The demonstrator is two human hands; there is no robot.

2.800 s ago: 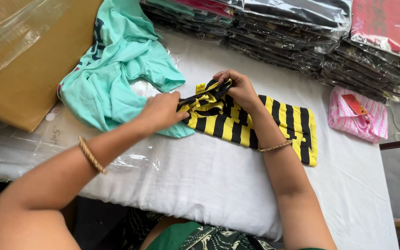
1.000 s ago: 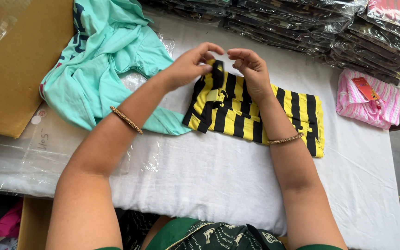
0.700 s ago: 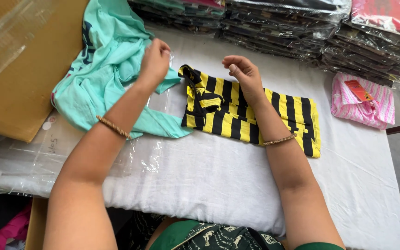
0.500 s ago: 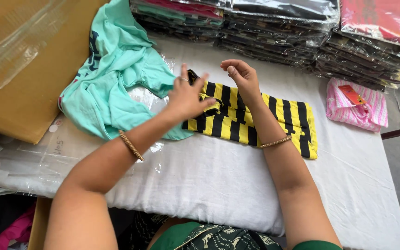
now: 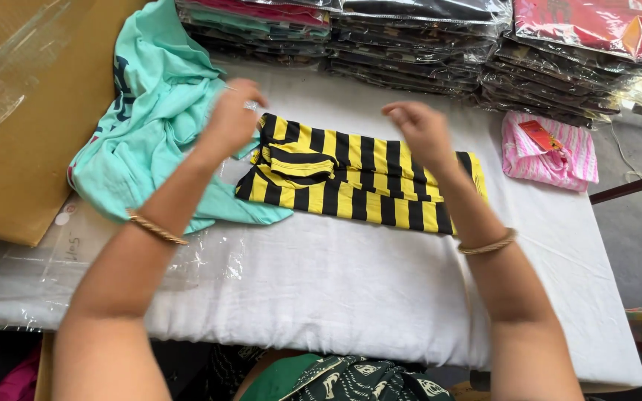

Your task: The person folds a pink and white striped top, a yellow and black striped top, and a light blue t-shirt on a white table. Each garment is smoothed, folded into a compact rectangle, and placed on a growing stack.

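Observation:
A yellow-and-black striped garment (image 5: 365, 178) lies folded flat on the white padded table (image 5: 336, 282), with its left end bunched. My left hand (image 5: 230, 122) hovers at that left end, over the edge of a teal garment (image 5: 150, 126). Its fingers are curled and its back faces me, so what it pinches is hidden. My right hand (image 5: 419, 132) is raised just above the middle of the striped garment, fingers loosely curled and apart, with nothing in them. Each wrist wears a gold bangle.
Stacks of garments packed in clear plastic (image 5: 425, 37) line the far edge. A folded pink striped garment with a red tag (image 5: 551, 152) lies at the right. A brown cardboard sheet (image 5: 24, 111) and loose clear plastic (image 5: 76, 260) sit at the left.
Both hands have lifted off the striped garment and moved apart. The left hand went left toward the teal garment. The striped garment now lies flatter.

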